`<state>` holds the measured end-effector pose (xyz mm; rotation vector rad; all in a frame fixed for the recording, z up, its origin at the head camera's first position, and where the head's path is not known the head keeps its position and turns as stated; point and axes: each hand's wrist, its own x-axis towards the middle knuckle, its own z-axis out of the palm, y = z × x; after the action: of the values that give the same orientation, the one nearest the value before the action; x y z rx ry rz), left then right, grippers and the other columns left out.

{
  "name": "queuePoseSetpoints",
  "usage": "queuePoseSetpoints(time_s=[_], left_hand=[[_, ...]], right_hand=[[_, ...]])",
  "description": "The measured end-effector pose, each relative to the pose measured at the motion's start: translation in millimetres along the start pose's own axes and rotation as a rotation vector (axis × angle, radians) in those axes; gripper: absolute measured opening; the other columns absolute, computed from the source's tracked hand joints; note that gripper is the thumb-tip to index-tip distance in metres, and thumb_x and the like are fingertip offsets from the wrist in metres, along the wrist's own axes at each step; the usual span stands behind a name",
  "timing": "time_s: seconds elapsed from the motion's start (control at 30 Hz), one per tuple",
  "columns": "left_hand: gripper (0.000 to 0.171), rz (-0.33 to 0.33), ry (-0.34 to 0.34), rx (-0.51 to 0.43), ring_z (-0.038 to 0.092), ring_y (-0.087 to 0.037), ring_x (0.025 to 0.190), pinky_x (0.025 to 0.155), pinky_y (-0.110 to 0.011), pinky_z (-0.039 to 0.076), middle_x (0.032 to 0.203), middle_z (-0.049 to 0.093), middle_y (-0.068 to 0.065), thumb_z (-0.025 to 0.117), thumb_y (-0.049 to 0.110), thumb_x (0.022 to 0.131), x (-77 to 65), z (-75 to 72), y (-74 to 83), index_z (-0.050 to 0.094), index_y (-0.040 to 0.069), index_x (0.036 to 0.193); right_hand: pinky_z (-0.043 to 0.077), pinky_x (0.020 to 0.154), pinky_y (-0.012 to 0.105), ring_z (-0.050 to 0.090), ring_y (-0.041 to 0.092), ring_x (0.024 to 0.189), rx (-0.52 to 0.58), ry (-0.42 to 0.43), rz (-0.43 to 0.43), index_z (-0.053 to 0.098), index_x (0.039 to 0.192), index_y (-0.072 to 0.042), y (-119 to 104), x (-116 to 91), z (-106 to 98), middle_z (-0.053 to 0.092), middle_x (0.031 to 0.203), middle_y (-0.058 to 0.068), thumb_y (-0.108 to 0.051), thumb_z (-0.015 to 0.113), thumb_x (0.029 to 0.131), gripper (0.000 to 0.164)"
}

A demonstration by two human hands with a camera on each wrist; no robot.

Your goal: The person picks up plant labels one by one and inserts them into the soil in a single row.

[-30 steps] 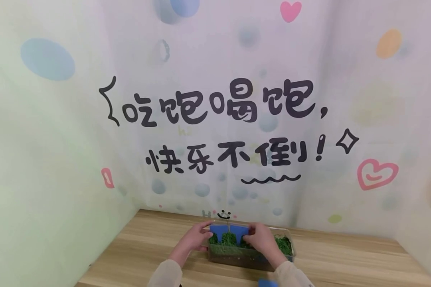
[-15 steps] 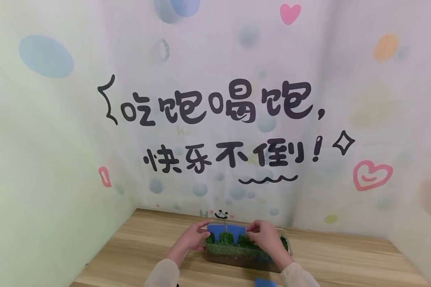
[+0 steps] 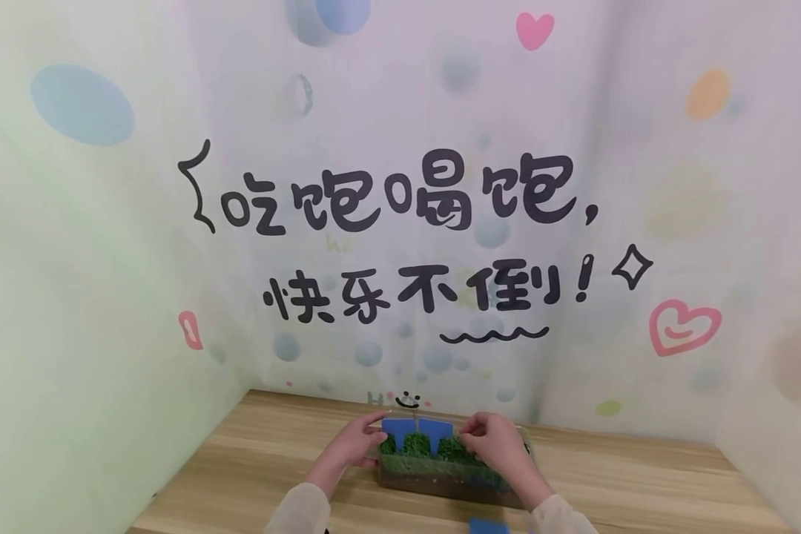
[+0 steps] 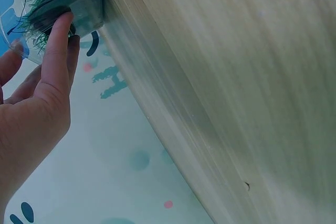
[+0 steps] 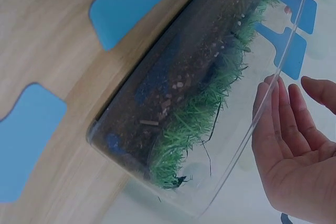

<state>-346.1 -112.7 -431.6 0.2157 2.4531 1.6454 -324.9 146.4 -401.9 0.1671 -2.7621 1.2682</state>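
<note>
A clear plastic container (image 3: 434, 487) holds dark soil (image 5: 173, 85) and clumps of green grass (image 5: 191, 116). My left hand (image 3: 354, 443) grips its left end, thumb at the rim and fingers along the outer wall. Two blue T-shaped plant labels stand upright in the grass: one label (image 3: 398, 427) close to my left thumb, the other label (image 3: 436, 429) to its right. Just right of that second label is my right hand (image 3: 497, 443). In the right wrist view this hand's thumb (image 5: 318, 93) stands apart from its fingers, with nothing between them.
On the wooden table (image 3: 594, 482), in front of the container, lie two more blue labels, one label (image 5: 134, 6) near the container's wall and another label (image 5: 29, 140) farther off. A printed cloth backdrop (image 3: 400, 148) rises behind the table.
My right hand has let go of the second label and drawn slightly right, leaving a gap. That label now stands on its own. The left hand keeps its grip on the container.
</note>
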Motion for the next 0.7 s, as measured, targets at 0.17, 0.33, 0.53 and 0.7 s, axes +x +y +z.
queuePoseSetpoints(time_s=[0.17,0.33,0.53,0.7], left_hand=[[0.053,0.001,0.0,-0.003,0.054,-0.047,0.128,0.071,-0.041,0.061,0.145,0.046,-0.034,0.053,0.008,0.103,-1.3,-0.8,0.9,0.036,0.001,0.153],[0.054,0.003,-0.001,-0.006,0.053,-0.047,0.128,0.072,-0.043,0.061,0.145,0.046,-0.034,0.053,0.008,0.103,-0.7,-0.7,0.9,0.035,0.001,0.153],[0.053,0.005,-0.004,-0.001,0.056,-0.046,0.126,0.068,-0.04,0.06,0.145,0.046,-0.035,0.053,0.008,0.103,-0.1,-0.9,1.1,0.036,0.001,0.153],[0.054,0.007,-0.006,0.006,0.056,-0.045,0.125,0.067,-0.04,0.06,0.145,0.046,-0.035,0.053,0.008,0.103,-1.5,-1.0,2.3,0.035,0.001,0.153]], right_hand=[[0.053,0.056,0.028,0.064,0.016,0.066,-0.023,0.022,-0.017,0.07,0.087,-0.007,-0.3,-4.2,-2.5,0.069,0.077,0.002,-0.009,0.072,0.088,0.003],[0.054,0.057,0.029,0.064,0.015,0.067,-0.031,0.032,-0.023,0.071,0.087,-0.007,0.6,-7.1,-5.7,0.069,0.076,0.001,-0.009,0.072,0.087,0.003],[0.054,0.057,0.028,0.062,0.012,0.066,-0.035,0.041,-0.023,0.07,0.085,-0.007,2.6,-10.5,-8.1,0.069,0.076,0.001,-0.007,0.073,0.086,0.003],[0.053,0.055,0.027,0.062,0.011,0.068,-0.011,0.033,-0.052,0.07,0.085,-0.006,4.4,-14.8,-10.4,0.069,0.076,0.001,-0.006,0.073,0.085,0.003]])
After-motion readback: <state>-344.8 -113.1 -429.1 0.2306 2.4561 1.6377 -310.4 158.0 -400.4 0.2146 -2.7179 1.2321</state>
